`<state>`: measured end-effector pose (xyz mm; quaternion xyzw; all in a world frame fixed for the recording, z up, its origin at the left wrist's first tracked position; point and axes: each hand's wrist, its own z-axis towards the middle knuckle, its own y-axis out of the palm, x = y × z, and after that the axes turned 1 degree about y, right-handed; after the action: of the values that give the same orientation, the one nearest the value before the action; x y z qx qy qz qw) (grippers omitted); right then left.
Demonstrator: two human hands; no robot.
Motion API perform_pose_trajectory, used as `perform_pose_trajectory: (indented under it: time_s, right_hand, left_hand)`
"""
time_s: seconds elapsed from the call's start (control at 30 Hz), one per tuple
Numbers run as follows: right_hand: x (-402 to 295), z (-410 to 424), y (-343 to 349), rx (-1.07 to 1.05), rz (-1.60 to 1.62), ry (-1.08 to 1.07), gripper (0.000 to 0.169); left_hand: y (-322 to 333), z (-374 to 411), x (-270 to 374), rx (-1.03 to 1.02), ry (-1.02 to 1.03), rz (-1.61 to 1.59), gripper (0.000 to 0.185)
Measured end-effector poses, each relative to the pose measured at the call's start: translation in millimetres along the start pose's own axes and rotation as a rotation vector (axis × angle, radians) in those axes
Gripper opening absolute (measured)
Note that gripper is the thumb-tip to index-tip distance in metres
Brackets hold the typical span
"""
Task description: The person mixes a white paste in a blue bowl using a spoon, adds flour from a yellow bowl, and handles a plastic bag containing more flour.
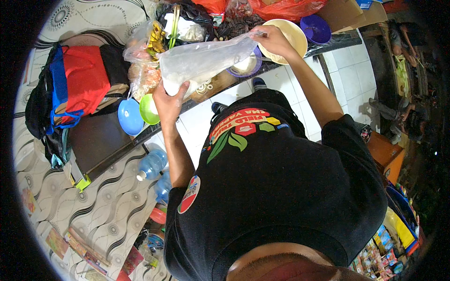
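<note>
A clear plastic bag (207, 58) with white powder gathered in its lower end stretches between both hands. My left hand (171, 100) grips the filled end, thumb over the plastic. My right hand (272, 40) pinches the other end, above the rim of a cream bowl (298, 42) holding pale powder. Below the bag, a purple bowl (258, 65) with white contents is partly covered by it. A green bowl (147, 109) and a blue bowl (130, 117) sit left of my left hand.
Behind the bag lie plastic bags of food (143, 79), a black bag and red bags (288, 10). Another purple bowl (315, 30) is at the right. Red and blue bags (84, 75) stand left. Large blue bottles (153, 163) are below the table edge. People are partly visible far right.
</note>
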<state>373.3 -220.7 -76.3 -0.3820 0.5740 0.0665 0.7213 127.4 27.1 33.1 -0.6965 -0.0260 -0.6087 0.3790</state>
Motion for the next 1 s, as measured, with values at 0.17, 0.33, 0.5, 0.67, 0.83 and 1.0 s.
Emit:
perform_pose_trajectory:
  time_s: [0.17, 0.33, 0.5, 0.67, 0.83, 1.0]
  right_hand:
    - [-46, 9, 2, -0.133, -0.16, -0.183, 0.019]
    - [-91, 19, 18, -0.287, -0.273, -0.323, 0.018]
    - [-127, 4, 40, -0.342, -0.419, -0.341, 0.015]
    - [-169, -24, 88, -0.362, -0.369, -0.502, 0.007]
    - [-204, -41, 124, -0.379, -0.412, -0.624, 0.008]
    - [-214, -51, 151, -0.428, -0.49, -0.721, 0.009]
  left_hand:
    - [-3, -14, -86, 0.031, -0.107, -0.155, 0.035]
    - [19, -43, -184, 0.055, -0.267, -0.499, 0.038]
    - [37, -64, -215, 0.001, -0.36, -0.642, 0.044]
    - [47, -91, -226, 0.158, -0.567, -0.841, 0.048]
    - [26, -122, -223, 0.24, -0.502, -0.945, 0.054]
    - [-21, -123, -164, 0.172, -0.073, -0.165, 0.059]
